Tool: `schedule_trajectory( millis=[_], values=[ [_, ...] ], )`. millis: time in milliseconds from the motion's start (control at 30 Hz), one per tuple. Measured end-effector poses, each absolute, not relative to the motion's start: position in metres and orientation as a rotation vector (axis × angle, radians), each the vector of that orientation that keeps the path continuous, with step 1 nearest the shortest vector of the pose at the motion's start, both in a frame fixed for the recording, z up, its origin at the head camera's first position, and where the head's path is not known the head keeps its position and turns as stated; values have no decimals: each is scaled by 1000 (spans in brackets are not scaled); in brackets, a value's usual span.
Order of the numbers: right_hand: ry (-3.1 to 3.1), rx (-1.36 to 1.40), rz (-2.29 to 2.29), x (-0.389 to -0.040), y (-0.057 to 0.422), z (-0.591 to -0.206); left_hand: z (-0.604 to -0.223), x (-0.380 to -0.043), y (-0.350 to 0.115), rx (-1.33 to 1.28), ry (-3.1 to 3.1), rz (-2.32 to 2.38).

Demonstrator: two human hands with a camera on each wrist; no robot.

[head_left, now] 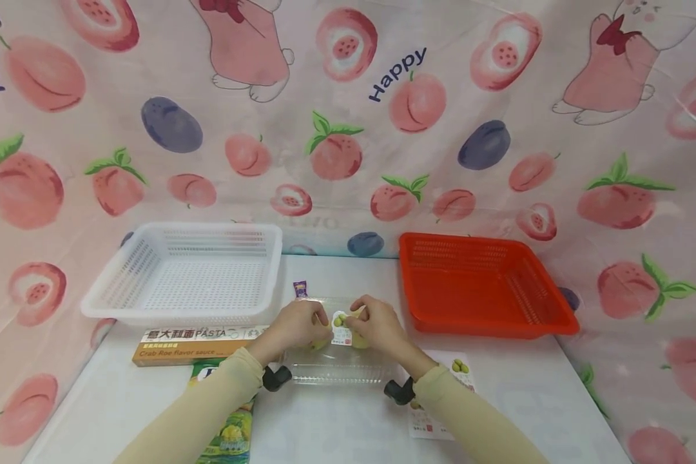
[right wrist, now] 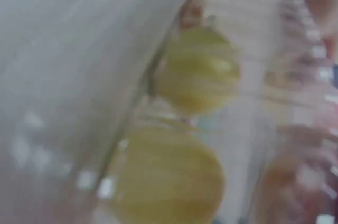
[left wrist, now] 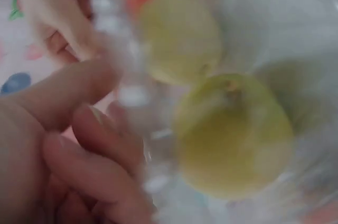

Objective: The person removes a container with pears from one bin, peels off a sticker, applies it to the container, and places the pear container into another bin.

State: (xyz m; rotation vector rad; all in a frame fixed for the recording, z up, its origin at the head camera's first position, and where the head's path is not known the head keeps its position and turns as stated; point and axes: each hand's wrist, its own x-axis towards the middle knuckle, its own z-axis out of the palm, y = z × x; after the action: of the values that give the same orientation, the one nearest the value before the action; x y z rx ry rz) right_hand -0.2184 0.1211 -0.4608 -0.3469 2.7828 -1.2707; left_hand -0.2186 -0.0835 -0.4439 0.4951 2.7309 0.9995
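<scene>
A clear plastic clamshell box (head_left: 339,372) stands in front of me with two yellow-green, pear-like fruits (left wrist: 235,137) in it. At the box's top is a white fruit label (head_left: 341,336) printed with green fruit. My left hand (head_left: 303,323) has its fingers curled and appears to pinch the label's left edge. My right hand (head_left: 378,327) pinches the label at its upper right. In the right wrist view both fruits (right wrist: 198,71) show blurred through the plastic. Whether the label touches the lid is hard to tell.
A white basket (head_left: 267,283) stands back left, a red basket (head_left: 441,322) back right. A pasta box (head_left: 174,351) and a green snack bag (head_left: 232,438) lie left. A small purple packet (head_left: 300,289) lies behind. A label sheet (head_left: 429,430) lies under the right forearm.
</scene>
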Motion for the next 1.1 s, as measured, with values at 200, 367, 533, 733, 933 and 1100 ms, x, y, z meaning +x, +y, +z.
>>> schedule_trajectory(
  millis=[200,367,533,733,933,1100],
  values=[
    [2593,-437,-1697,-200,160,-463,-431,-198,-95,572,2813,1117],
    [2588,-454,-1927,-180,209,-444,-433,-174,-116,503,3029,1069],
    [2845,-179,-2006,-167,275,-437,-444,-151,-135,425,3077,993],
    [3444,249,-1779,-164,352,-439,-458,-137,-141,361,3059,1013],
    [3489,590,-1535,-170,408,-446,-464,-132,-138,274,2947,1149],
    [3305,690,-1394,-173,435,-456,-469,-130,-136,217,2917,1205]
  ],
)
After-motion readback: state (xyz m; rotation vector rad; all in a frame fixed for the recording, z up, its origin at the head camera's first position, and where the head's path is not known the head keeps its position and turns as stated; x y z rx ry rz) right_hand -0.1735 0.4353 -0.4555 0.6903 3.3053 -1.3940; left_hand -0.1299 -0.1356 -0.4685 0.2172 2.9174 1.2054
